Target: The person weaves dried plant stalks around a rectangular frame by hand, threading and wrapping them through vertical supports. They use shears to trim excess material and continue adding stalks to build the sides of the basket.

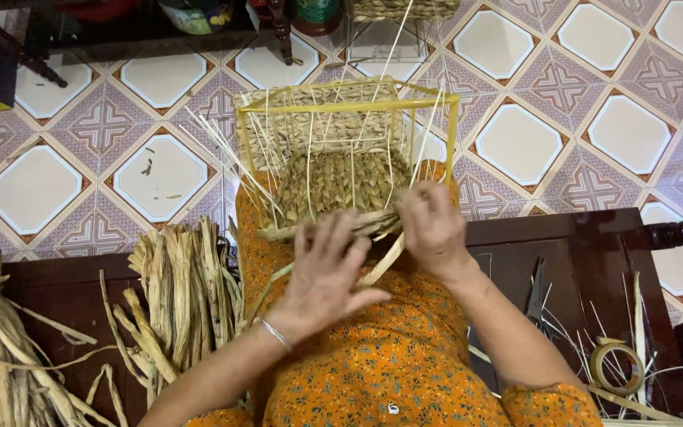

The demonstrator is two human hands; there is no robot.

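- The floor point(160, 178) under you is tiled in white octagons with lilac cross patterns, and you sit on a dark wooden bench point(594, 253) in an orange flowered dress.
- On your lap rests a half-woven basket of dried tan straw on a yellow wire frame point(349, 107), its woven wall point(333, 182) rising partway up the thin pale uprights point(310, 150).
- Your left hand point(322, 277), a thin silver bangle point(276, 334) at its wrist, lies spread with fingers fanned against the near edge of the weave, pressing it down rather than pinching anything.
- Your right hand point(432, 229) curls at the same edge; its grip looks closed on a flat pale straw strand point(381, 261) that runs down between your hands, though the fingertips are hidden.
- Judging by this, you are mid-row, laying a strand along the near side.
- The next move seems to call for keeping the strand taut and passing it behind the next upright.
- A bundle of dried straw point(187, 292) lies just left of you, a roll of tape point(616, 365) to your right.
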